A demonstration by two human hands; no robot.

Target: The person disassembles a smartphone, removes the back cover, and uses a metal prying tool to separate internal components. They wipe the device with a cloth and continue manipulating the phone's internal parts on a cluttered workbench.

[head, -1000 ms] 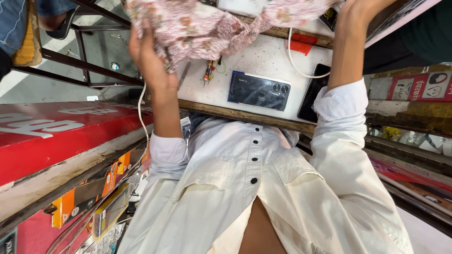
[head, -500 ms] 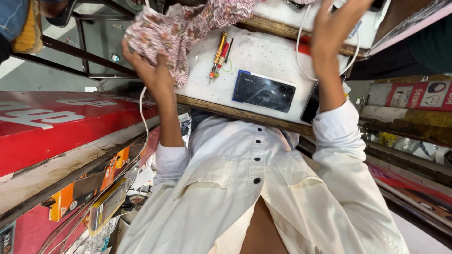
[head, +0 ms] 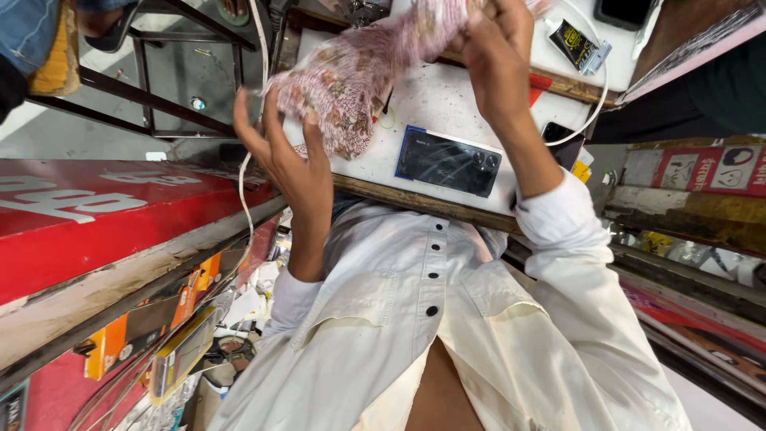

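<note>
A pink floral cloth (head: pixel 351 88) hangs bunched over the white table top (head: pixel 431 100). My left hand (head: pixel 279 160) grips its near end at the table's front edge, fingers curled into the fabric. My right hand (head: pixel 499 48) pinches the cloth's other end higher up, above the table. Between my forearms a dark blue phone (head: pixel 447 164) lies face down on the table. My white buttoned shirt (head: pixel 431 319) fills the lower part of the view.
A white cable (head: pixel 594 104) loops across the table to a second dark phone (head: pixel 562 144) at its edge. A black and yellow tube (head: pixel 578 44) lies farther back. A red counter (head: pixel 104 223) runs along my left; a metal stool frame (head: pixel 144 80) stands beyond it.
My left hand has come down toward me with the cloth's end. My right hand, open before, has closed on the cloth, which now bunches between both hands.
</note>
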